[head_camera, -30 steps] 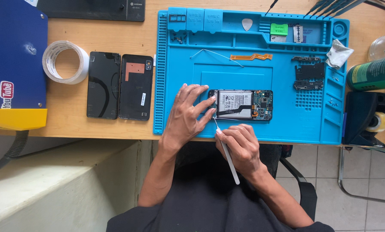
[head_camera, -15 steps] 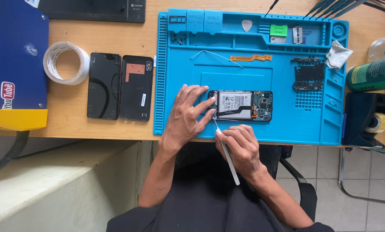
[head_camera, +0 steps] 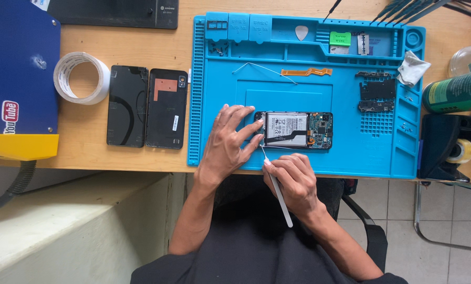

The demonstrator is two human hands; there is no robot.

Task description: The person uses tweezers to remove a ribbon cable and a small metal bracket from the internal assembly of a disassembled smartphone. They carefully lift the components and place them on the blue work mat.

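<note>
Flanking opened phone (head_camera: 297, 129): tape roll (head_camera: 81, 78), parts (head_camera: 377, 90).

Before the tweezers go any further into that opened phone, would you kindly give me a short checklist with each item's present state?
1. Opened phone lies flat on the blue repair mat: ok.
2. Left hand steadies the phone's end, fingertips on it: ok.
3. Right hand grips the tweezers: ok.
4. Tweezer tip sits at the phone's lower edge: ok.
5. Whether the tip holds anything: cannot tell.
6. Removed back covers lie off the mat, away from both hands: ok.
</note>
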